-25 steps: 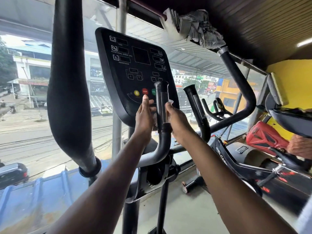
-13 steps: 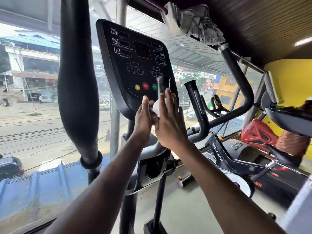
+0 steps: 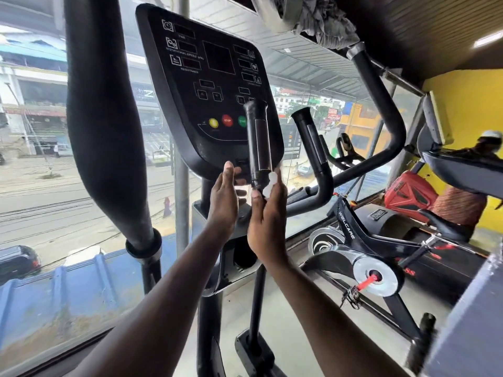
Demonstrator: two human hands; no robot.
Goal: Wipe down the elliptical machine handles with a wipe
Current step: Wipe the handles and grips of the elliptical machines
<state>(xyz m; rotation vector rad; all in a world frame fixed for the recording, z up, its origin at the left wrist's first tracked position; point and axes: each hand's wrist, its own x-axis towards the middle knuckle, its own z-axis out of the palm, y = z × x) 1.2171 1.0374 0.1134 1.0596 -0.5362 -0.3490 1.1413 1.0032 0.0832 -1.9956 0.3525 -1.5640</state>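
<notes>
Two hands at centre: your right hand [image 3: 268, 216] pinches wipe [image 3: 269, 183] against handle [image 3: 260, 142]; left hand [image 3: 224, 197] released. Loose pinch risks dropping it.

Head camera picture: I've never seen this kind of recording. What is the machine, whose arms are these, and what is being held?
The camera sits on a person's head, looking forward and down, so the two arms are the wearer's own. The machine is an elliptical trainer by a window: a black console with coloured buttons, and before it a short upright black handle. The right hand pinches a small crumpled white wipe against the handle's lower end. The left hand reaches beside it, fingers straight, holding nothing. An exercise bike stands at right.
</notes>
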